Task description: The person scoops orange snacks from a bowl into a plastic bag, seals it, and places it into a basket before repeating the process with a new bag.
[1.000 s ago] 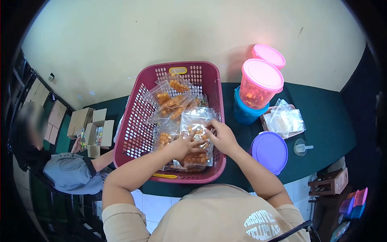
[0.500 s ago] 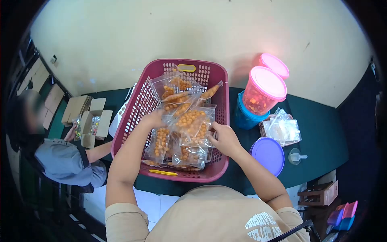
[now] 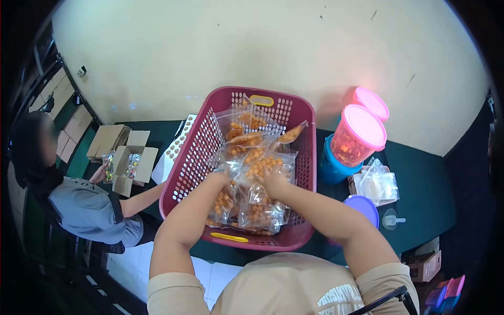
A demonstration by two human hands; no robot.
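Clear zip bags of round orange snacks [image 3: 251,122] lie heaped in a maroon plastic basket [image 3: 307,157]. My left hand [image 3: 219,181] is in the basket, closed at the edge of a snack bag; its fingertips are partly hidden by plastic. Close to it, my right hand [image 3: 274,185] rests on the front of a snack bag [image 3: 261,164], fingers spread over the orange balls. More snack bags [image 3: 261,216] lie beneath both hands, toward the near end of the basket.
Right of the basket stand a pink-lidded tub [image 3: 350,142], a blue container [image 3: 333,163], a purple lid [image 3: 363,209], a tray of clear bags [image 3: 379,185] and a scoop [image 3: 392,219]. At left, a co-worker [image 3: 97,210] holds a colourful packet by an open carton [image 3: 142,163].
My right hand has moved from the bag's right edge onto its front, nearer my left hand. My left hand has shifted lower in the basket. The whole view has shifted slightly.
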